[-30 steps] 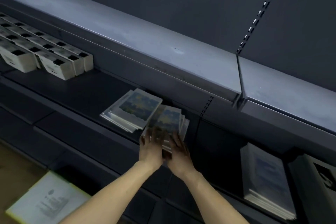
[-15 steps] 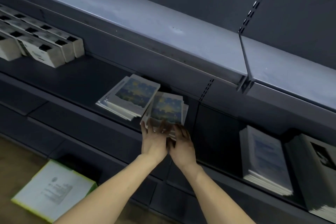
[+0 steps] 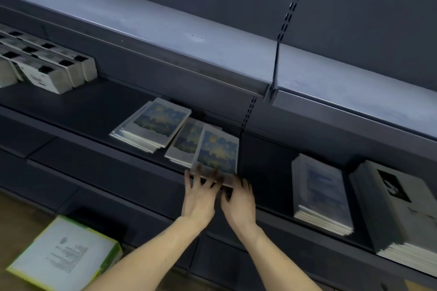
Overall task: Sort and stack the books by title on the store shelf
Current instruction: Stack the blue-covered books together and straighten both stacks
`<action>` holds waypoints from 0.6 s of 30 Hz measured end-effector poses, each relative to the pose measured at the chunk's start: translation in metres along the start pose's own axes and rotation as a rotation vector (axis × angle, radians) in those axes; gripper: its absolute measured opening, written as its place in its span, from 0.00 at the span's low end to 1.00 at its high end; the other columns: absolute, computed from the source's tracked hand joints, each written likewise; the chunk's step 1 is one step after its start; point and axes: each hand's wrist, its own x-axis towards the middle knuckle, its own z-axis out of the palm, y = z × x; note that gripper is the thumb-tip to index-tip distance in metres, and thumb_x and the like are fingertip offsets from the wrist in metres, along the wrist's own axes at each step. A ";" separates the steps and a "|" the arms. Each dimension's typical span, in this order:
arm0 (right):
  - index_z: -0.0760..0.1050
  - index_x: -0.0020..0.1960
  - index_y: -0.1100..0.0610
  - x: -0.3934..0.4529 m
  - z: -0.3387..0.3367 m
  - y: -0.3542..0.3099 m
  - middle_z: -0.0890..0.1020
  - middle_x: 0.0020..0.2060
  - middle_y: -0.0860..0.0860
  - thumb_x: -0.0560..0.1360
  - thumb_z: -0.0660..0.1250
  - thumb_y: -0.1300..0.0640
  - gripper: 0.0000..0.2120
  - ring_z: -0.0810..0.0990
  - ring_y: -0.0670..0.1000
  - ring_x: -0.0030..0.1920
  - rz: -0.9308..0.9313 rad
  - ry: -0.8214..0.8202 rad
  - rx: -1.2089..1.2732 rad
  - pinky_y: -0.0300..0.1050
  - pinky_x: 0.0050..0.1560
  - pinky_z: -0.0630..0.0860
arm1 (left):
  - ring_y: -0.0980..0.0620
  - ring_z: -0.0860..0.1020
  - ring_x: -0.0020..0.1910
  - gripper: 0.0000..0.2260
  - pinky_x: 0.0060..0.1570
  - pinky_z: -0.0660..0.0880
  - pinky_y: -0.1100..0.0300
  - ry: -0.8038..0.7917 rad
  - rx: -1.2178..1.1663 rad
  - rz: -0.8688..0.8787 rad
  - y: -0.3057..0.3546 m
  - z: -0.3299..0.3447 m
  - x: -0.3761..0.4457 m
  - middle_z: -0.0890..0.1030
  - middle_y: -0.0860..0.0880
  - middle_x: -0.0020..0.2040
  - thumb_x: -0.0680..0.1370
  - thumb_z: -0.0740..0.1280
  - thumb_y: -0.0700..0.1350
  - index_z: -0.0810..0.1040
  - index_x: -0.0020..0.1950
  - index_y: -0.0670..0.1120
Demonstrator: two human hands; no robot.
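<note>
Blue and yellow painted cover art marks the top book [image 3: 217,149], and both hands sit at its near edge. Left hand [image 3: 198,198] has its fingers [image 3: 200,172] spread and straight, tips lying on the lower left of the cover. Right hand [image 3: 238,205] is at the lower right corner, fingers bent toward the underside of the near edge; motion blur hides whether they actually curl round it, so I cannot tell its grip. The book is tilted, its near end over the front lip of the shelf [image 3: 99,111].

Just under and left of it lies a small stack [image 3: 185,142] with the same cover, partly overlapped by the top book. Left again, touching or almost touching that stack, is a second stack [image 3: 153,124] of the same title, turned at a slightly different angle.

To the right, past the slotted upright [image 3: 248,111], a taller pile of books [image 3: 321,196] with a pale blue cover lies flat in the next bay. Beside it, at the frame edge, is another pile [image 3: 406,210] with a grey cover and a dark picture.

Far left on the same shelf, white boxes [image 3: 47,71] with black squares on their ends stand in rows. An upper shelf [image 3: 165,28] runs across above everything. Down on the wooden floor at lower left rests a white carton [image 3: 63,255] with green-yellow edges.
</note>
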 end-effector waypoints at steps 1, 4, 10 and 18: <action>0.66 0.74 0.56 0.003 -0.004 0.000 0.74 0.66 0.54 0.77 0.66 0.56 0.26 0.71 0.55 0.66 0.009 -0.008 0.006 0.48 0.66 0.72 | 0.33 0.44 0.77 0.33 0.72 0.39 0.32 0.000 0.020 0.000 0.002 0.000 0.000 0.54 0.51 0.80 0.78 0.61 0.38 0.55 0.79 0.56; 0.58 0.78 0.54 0.011 -0.014 0.004 0.64 0.74 0.54 0.77 0.67 0.55 0.33 0.62 0.56 0.74 0.028 -0.100 0.020 0.50 0.70 0.68 | 0.34 0.46 0.77 0.33 0.73 0.36 0.36 -0.027 0.031 0.000 0.002 0.001 0.004 0.55 0.52 0.80 0.77 0.61 0.37 0.56 0.79 0.56; 0.52 0.80 0.51 0.011 -0.014 0.019 0.59 0.78 0.53 0.79 0.63 0.49 0.34 0.62 0.55 0.75 0.041 -0.339 0.045 0.49 0.71 0.67 | 0.43 0.58 0.72 0.24 0.66 0.70 0.48 0.132 -0.300 -0.200 -0.008 0.013 0.022 0.65 0.46 0.73 0.78 0.66 0.43 0.68 0.73 0.53; 0.72 0.68 0.53 0.004 -0.041 0.040 0.74 0.62 0.53 0.78 0.65 0.53 0.19 0.75 0.54 0.61 0.057 -0.137 0.168 0.41 0.58 0.74 | 0.38 0.76 0.45 0.14 0.44 0.73 0.47 0.204 0.012 -0.251 0.017 0.017 0.029 0.78 0.39 0.47 0.69 0.76 0.39 0.83 0.53 0.49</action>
